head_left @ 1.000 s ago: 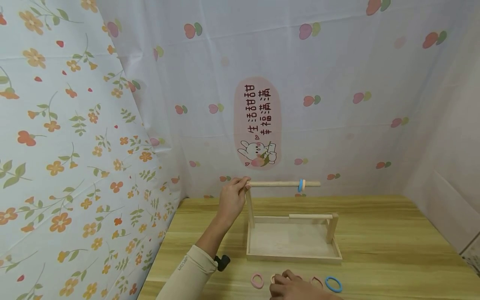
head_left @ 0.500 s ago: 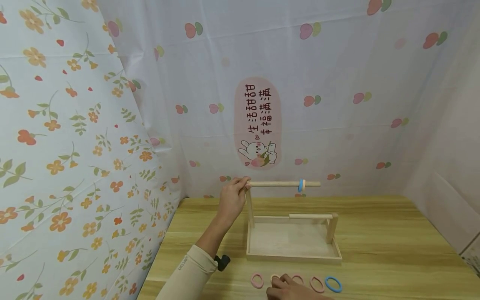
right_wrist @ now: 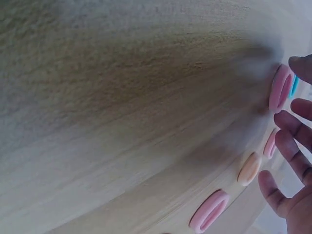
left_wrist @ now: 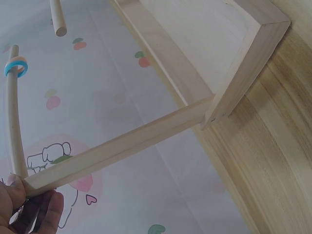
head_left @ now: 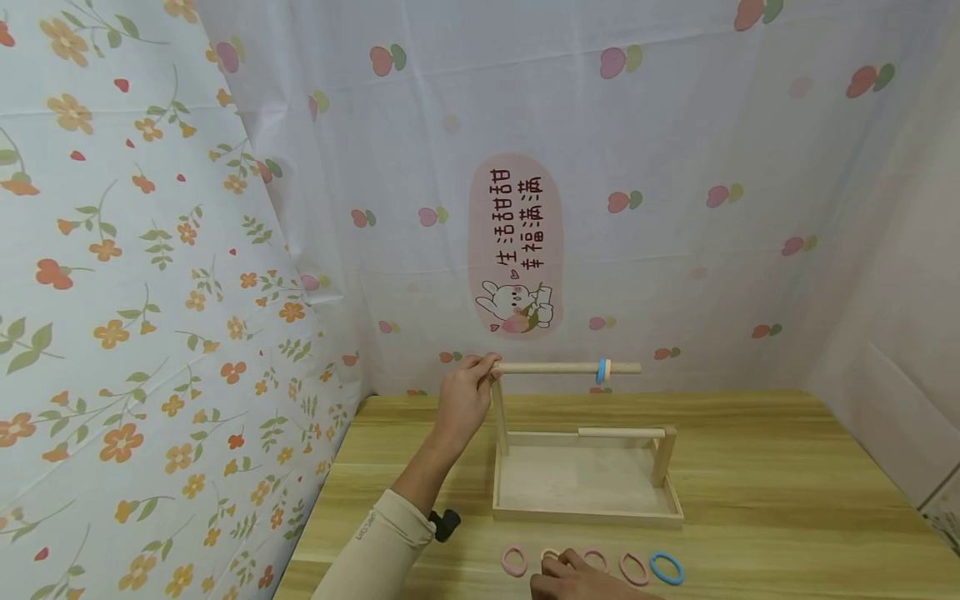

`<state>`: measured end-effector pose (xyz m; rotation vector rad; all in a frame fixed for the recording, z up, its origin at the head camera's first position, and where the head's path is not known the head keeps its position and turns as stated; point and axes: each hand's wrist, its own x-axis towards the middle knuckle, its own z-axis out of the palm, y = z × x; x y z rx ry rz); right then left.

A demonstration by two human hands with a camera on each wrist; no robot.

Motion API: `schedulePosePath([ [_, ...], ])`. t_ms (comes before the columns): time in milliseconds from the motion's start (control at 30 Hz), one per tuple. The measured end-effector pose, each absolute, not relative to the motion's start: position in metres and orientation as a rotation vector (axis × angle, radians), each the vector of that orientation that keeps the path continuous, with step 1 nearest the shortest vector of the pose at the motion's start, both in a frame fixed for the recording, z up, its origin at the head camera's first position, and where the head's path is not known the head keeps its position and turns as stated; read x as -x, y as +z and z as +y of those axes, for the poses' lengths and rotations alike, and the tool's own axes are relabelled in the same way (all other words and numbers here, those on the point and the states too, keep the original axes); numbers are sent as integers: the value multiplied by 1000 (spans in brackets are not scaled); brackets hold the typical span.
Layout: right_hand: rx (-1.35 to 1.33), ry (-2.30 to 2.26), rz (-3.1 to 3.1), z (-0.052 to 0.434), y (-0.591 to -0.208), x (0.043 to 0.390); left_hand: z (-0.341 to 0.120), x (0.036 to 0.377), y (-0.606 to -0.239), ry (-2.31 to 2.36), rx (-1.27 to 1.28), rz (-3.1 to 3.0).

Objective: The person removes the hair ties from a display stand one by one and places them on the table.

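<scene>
Steadying rack (head_left: 588, 492), fingering peach ring (right_wrist: 250, 168)

On my left arm I wore a snug beige sleeve (head_left: 382, 542) that ended short of the wrist and left the left hand (head_left: 465, 398) bare. Small dark lettering ran along the cuff end of that sleeve; I could not read it. A small black device (head_left: 446, 524) sat strapped under the forearm just past the cuff. My right hand (head_left: 577, 581) was bare too, with no ring or glove showing on its fingers (right_wrist: 287, 146).
</scene>
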<state>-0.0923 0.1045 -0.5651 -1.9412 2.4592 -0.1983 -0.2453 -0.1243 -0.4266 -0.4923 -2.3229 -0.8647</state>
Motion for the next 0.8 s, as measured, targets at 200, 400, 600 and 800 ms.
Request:
schedulePosePath([
  [200,1923,-174,2505,109,-560,99,-125,245,-427,-853,498,-2311],
  [400,2145,-300,2689,116,-555,109,-125,245,-426,-833,497,-2325],
  [600,2137,-464,2819,122,-538,116,-125,246,-425,-850,492,-2348],
  [800,1989,-486,2977,129,-525,120,-125,246,-425,-846,491,-2343],
])
